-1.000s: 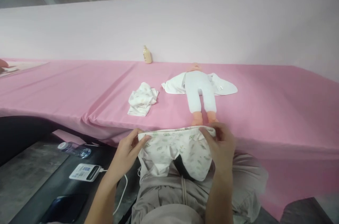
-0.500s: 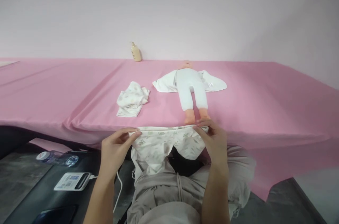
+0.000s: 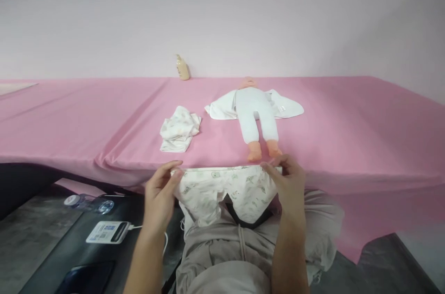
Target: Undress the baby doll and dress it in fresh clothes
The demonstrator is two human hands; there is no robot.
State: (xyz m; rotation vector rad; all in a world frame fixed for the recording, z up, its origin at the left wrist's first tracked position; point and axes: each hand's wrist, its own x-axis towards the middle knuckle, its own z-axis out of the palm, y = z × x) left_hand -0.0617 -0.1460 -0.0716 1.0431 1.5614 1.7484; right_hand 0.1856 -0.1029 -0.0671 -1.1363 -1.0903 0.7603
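Head view: left hand (image 3: pixel 160 194) and right hand (image 3: pixel 289 183) are each pinching shut on the printed baby trousers' (image 3: pixel 225 189) waistband, just below the doll's (image 3: pixel 257 115) feet.

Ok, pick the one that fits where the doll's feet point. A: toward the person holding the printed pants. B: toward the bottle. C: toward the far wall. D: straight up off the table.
A: the doll lies flat on the pink table, its bare feet at the near edge just beyond the printed pants stretched between the left hand and right hand.
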